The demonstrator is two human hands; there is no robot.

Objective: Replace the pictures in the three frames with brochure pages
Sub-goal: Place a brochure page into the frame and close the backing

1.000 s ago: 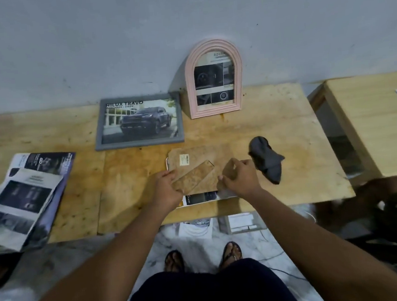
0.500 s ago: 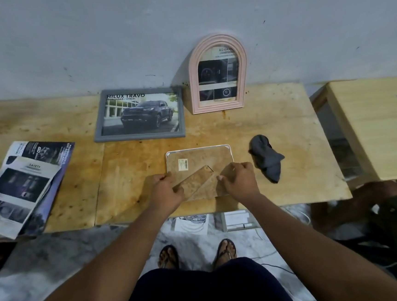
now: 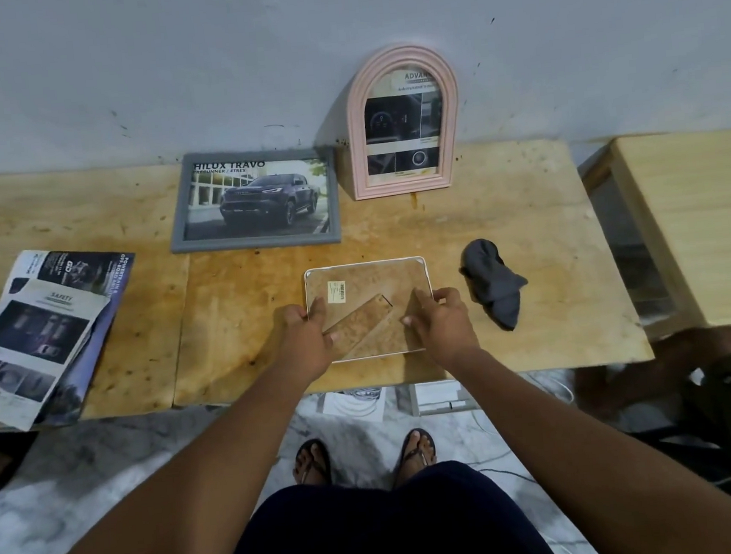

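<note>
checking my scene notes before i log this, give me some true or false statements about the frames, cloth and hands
1. The white frame lies face down, backing up. True.
2. The pink arched frame lies flat on the table. False: it stands upright against the wall.
3. The grey cloth lies right of the white frame, apart from it. True.
4. The grey frame is empty. False: it holds a truck page.
5. The left hand and right hand hold the white frame's side edges. True.

A scuffed grey-white wall [image 3: 246, 44] backs the stained wooden tabletop [image 3: 526, 218]; a paler wooden table [image 3: 696, 239] stands just right. Marbled grey floor [image 3: 84, 469] lies below.
</note>
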